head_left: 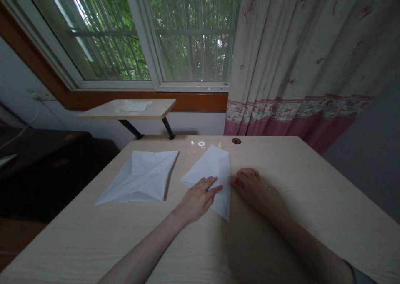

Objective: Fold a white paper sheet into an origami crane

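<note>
A folded sheet of white paper [215, 163] lies on the desk in the middle of the head view, its straight right edge running toward me. Across it rests my left hand [200, 198], fingers stretched out flat on the paper. My right hand [250, 186] is beside that right edge with its fingers curled together. Its fingertips meet the edge, but whether they pinch anything is hidden. To the left, a second white paper [145, 177] with creases lies spread on the desk, apart from both hands.
The pale wooden desk [103, 242] carries a small raised shelf [106, 109] at the back left, with white paper [134, 105] on it. A round cable hole [236, 141] is near the far edge. Behind are a window [193, 38] and a curtain [296, 46].
</note>
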Motion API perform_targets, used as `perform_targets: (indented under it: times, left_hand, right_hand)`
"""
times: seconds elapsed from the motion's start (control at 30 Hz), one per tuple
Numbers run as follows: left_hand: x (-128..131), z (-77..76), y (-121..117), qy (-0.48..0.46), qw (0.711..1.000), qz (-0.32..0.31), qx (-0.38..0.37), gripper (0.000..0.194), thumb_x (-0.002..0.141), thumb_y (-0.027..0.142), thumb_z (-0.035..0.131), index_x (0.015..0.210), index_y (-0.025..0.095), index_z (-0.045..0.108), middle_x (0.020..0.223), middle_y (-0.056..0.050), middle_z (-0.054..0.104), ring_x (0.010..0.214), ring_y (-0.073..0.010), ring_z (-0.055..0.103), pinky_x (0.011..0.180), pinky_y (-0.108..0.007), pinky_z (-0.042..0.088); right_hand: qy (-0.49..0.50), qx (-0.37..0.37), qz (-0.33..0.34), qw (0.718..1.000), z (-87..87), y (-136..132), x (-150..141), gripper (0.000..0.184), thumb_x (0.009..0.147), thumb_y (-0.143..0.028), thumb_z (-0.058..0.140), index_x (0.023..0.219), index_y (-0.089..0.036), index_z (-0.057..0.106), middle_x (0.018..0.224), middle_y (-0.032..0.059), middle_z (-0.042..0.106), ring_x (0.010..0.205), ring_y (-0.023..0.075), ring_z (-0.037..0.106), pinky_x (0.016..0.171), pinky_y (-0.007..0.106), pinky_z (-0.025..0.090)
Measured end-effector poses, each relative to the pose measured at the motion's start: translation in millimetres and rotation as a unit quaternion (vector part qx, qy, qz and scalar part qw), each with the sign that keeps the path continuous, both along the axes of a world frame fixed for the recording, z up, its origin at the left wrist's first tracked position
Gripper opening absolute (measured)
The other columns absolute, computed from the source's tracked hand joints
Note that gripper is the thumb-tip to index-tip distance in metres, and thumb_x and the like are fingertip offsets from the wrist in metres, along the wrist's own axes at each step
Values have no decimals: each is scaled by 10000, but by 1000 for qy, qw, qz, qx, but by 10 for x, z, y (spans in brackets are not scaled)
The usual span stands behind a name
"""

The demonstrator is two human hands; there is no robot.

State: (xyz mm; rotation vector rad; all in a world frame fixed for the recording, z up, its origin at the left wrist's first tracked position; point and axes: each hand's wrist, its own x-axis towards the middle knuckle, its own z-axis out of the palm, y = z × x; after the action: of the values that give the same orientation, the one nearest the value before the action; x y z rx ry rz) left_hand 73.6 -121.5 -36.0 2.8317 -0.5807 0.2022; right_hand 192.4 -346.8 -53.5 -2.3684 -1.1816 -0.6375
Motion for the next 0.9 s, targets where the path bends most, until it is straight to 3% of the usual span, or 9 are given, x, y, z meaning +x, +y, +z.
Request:
perform_targets:
  times: [0.47, 0.9]
  left_hand:
    - [-6, -37, 7, -5, 1000, 0, -26, 541, 917, 80, 476, 1414, 291, 472, 1533, -65, 410, 1417, -220, 386, 1180, -472, 322]
    - [4, -30, 10, 1, 999, -5, -32, 544, 920, 79, 464, 1423, 286, 458, 1541, -64, 401, 1425, -227, 373, 1177, -487, 322]
  right_hand:
    - [66, -38, -10, 997, 13, 14, -3, 132, 890, -172, 589, 767, -219, 591, 826, 28, 657, 823, 199, 612, 834, 356, 432]
    - [116, -58, -7, 992, 221, 17, -103, 172, 875, -183, 585, 710, -229, 568, 703, -1, 644, 670, 171, 597, 692, 309, 422]
